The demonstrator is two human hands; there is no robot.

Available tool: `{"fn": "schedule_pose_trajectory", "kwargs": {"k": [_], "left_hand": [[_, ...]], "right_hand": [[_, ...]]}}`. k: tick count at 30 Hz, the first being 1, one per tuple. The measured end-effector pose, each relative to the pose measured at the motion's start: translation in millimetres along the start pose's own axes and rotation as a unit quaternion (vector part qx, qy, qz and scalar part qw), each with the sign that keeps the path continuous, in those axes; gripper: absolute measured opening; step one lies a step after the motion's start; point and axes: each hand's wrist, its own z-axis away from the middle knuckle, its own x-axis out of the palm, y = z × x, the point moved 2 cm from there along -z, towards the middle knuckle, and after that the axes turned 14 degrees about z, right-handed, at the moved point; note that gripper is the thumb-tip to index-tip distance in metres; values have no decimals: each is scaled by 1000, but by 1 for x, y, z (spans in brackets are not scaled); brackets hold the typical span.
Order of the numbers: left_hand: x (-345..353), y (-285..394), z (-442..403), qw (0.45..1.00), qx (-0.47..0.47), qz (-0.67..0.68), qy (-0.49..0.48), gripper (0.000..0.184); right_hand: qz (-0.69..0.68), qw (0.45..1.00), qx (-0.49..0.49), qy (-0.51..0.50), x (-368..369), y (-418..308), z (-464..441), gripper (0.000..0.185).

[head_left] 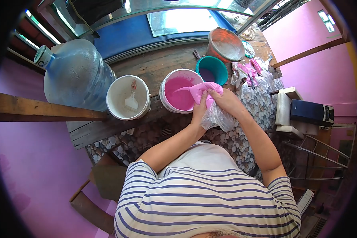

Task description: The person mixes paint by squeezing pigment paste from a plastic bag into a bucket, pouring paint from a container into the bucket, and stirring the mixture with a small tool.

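Paint (177, 97) shows bright pink; bag (205, 87) pink and clear. Small bucket (212, 62) teal. Shirt (206, 194) cream, navy-striped. Jug (77, 65) translucent blue. Wall (43, 166) lilac. Floor (261, 113) grey, pebble-patterned.

Our left forearm (168, 146) angles toward two o'clock, our right forearm (259, 137) toward eleven, its elbow (277, 170) bent. At twelve from our chest (208, 170), our left hand (199, 111) and right hand (227, 102) sit close together, fingers (215, 93) curled in.

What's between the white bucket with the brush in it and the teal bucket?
The bucket of pink paint, seen in the head view. A strip of wooden planks separates it from the white bucket; whether it touches the teal bucket is unclear.
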Motion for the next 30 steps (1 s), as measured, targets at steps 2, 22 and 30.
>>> {"fn": "schedule_pose_trajectory", "kwargs": {"k": [2,22,30], "left_hand": [[0,-1,0,1000,-5,2,-1,55],[5,-1,0,1000,-19,-10,18,47],[2,-2,-1,999,-21,-8,24,46]], "right_hand": [[4,1000,-4,14,0,1,2,52],[64,997,15,35,-2,1,0,51],[75,996,16,39,4,9,-6,54]]}}
